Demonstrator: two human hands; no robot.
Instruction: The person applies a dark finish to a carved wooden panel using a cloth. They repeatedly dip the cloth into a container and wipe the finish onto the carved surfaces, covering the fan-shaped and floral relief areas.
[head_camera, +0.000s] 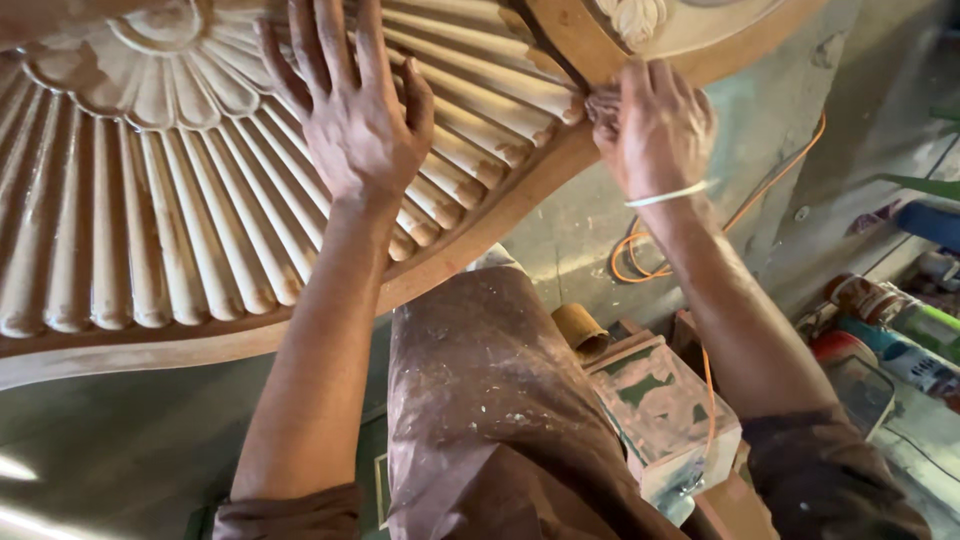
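A large carved wooden panel (150, 200) with fluted rays fanning from a shell-like centre fills the upper left. My left hand (350, 110) lies flat on the flutes with its fingers spread. My right hand (650, 125), a white band at its wrist, is closed on a small folded piece of sandpaper (603, 100) pressed against the panel's curved smooth border (500, 215). My dusty brown trouser leg (490, 400) is below the panel.
An orange cable (640, 265) loops across the grey concrete floor. A roll of sandpaper (580, 330) and a dusty paint-stained block (665, 410) sit by my leg. Cans and bottles (890, 320) stand at the right edge.
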